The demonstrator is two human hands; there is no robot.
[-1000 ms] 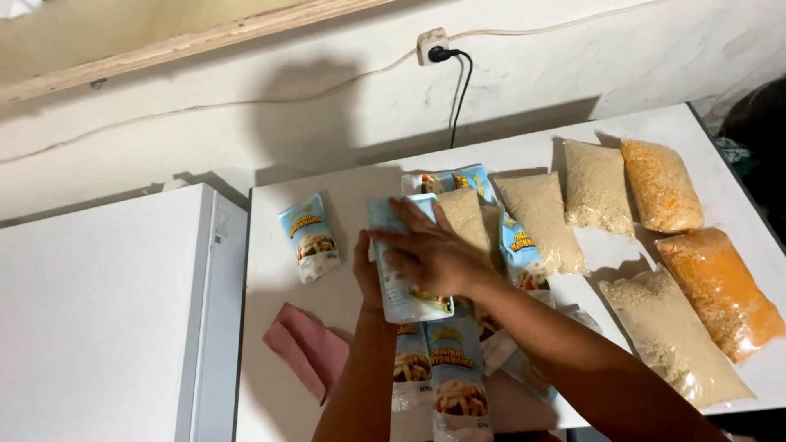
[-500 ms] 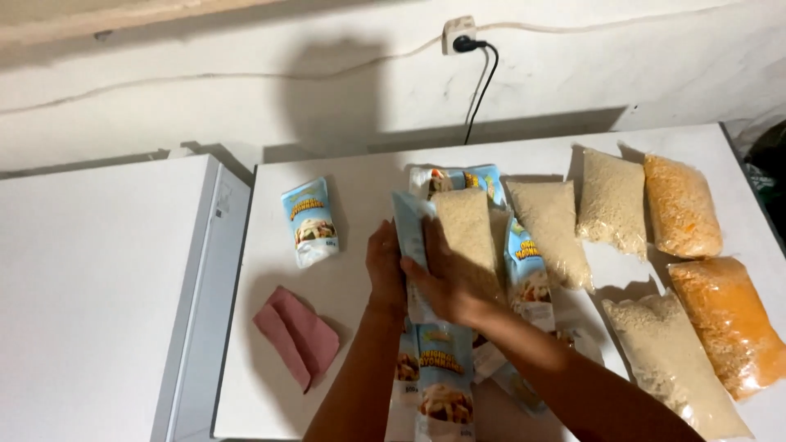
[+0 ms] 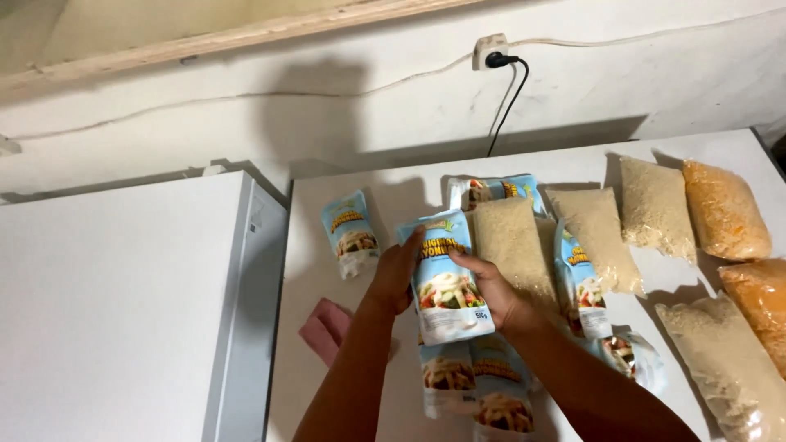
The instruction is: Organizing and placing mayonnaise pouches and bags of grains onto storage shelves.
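Note:
Both hands hold one light-blue sauce pouch (image 3: 444, 277) with a food picture, lifted above the white table (image 3: 393, 205). My left hand (image 3: 395, 274) grips its left edge and my right hand (image 3: 494, 293) its right edge. Below it lie two more blue pouches (image 3: 472, 385), partly hidden by my forearms. Another blue pouch (image 3: 350, 233) lies alone to the left. A clear bag of pale crumbs (image 3: 512, 243) sits just right of the held pouch.
More crumb bags (image 3: 655, 209) and two orange crumb bags (image 3: 725, 209) lie to the right, with blue pouches (image 3: 581, 278) between them. A pink cloth (image 3: 326, 329) lies by the table's left edge. A white appliance (image 3: 115, 303) stands at left. A cable hangs from a wall socket (image 3: 491, 53).
The held pouch has turned so its printed front faces up, and my hands now grip it by both side edges. The view has shifted slightly.

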